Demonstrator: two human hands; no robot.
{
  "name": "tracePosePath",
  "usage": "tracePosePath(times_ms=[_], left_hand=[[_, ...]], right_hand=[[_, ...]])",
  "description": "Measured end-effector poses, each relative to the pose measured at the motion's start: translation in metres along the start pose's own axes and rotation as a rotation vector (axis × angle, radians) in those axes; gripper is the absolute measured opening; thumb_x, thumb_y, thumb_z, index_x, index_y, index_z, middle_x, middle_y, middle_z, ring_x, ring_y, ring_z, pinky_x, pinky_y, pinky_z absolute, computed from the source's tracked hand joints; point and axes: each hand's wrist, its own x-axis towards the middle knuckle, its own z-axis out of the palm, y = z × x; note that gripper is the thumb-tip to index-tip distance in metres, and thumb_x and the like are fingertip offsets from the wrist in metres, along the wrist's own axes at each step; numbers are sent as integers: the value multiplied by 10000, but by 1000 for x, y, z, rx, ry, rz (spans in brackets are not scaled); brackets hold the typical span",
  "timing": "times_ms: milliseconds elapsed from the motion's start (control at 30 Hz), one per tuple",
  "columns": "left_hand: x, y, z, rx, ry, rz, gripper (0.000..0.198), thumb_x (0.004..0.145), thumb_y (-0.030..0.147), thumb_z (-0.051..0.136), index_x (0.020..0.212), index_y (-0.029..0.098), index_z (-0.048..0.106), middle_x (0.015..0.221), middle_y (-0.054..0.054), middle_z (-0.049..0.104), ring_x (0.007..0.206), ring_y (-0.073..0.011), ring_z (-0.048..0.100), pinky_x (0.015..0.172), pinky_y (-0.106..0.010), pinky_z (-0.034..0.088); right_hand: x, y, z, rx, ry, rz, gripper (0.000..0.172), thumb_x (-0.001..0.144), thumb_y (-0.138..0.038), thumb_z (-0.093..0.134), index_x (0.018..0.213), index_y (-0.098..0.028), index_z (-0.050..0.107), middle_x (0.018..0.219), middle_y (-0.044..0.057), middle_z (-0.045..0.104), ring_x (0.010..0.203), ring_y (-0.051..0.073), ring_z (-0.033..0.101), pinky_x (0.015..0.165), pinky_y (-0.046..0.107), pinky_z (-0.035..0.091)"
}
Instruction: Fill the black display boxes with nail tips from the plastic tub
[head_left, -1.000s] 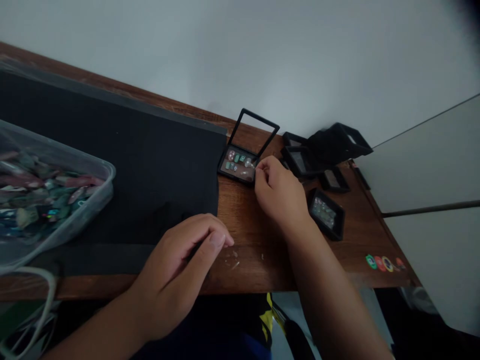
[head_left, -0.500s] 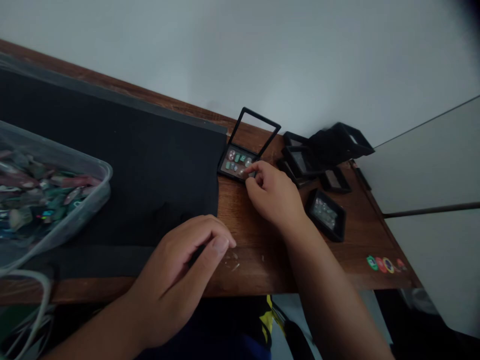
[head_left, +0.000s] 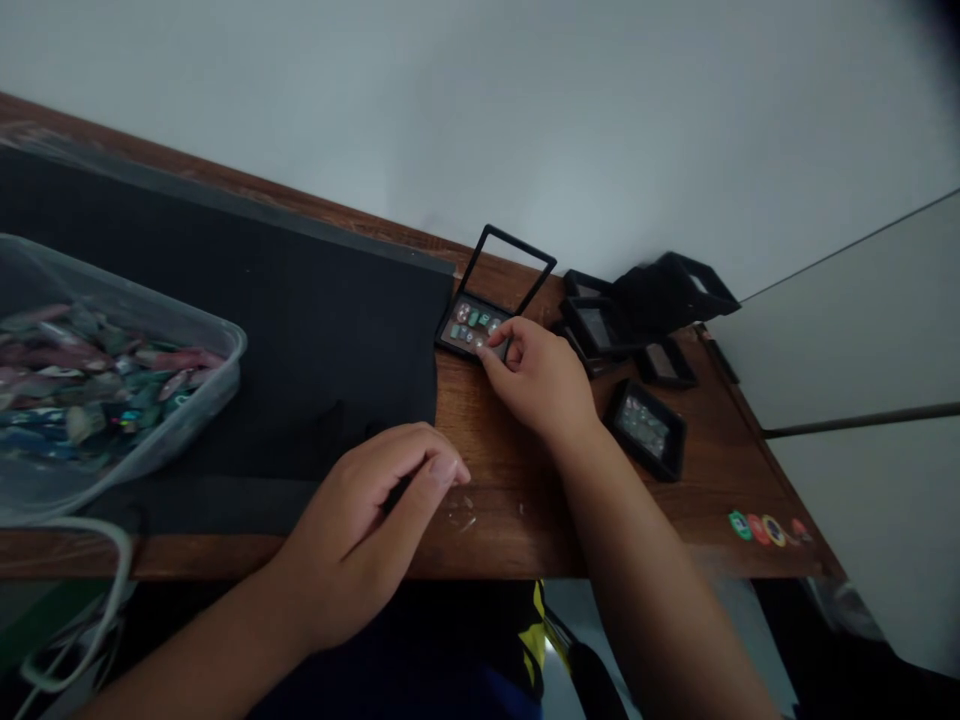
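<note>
A small black case (head_left: 448, 335) stands on the wooden table with its framed lid (head_left: 523, 243) raised. Inside it lie several small green and clear pieces (head_left: 463, 312) in rows. My right hand (head_left: 536, 375) reaches over the case's right side, thumb and forefinger close together at a small pale piece, though the grip between the fingertips is too small to make out. Nearer the table's front edge, my left hand (head_left: 390, 515) is curled with thumb and fingers together; anything within it is hidden.
A clear plastic tub (head_left: 225, 355) of colourful wrapped pieces sits on a black mat (head_left: 337, 310) at left. Several black cases (head_left: 649, 425) lie at right, some piled by the wall. Round stickers (head_left: 757, 528) mark the front right; clear scraps (head_left: 463, 512) lie near my left hand.
My right hand has shifted slightly left over the case, its thumb now nearer the forefinger's tip. My left hand keeps its curled shape. The view has shifted a little.
</note>
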Motion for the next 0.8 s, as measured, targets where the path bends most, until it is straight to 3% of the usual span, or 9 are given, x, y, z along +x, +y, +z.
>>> tracePosePath(times_ms=[300,800], left_hand=[[0,-3,2,35,-20,-2,273,1085,294,444,924,237,657,907,35,674,876,-108,617,803,-251,457],[0,-1,2,62,-39,-12,303,1085,332,431,921,223,662,908,6,688,872,-144,629,796,-296,467]], right_hand=[[11,6,8,68,52,-38,129,863,-341,692,936,-236,705,678,-21,642,649,173,583,583,286,317],[8,9,10,101,30,-57,185,893,-335,668,959,-259,822,703,1,691,636,163,574,591,287,346]])
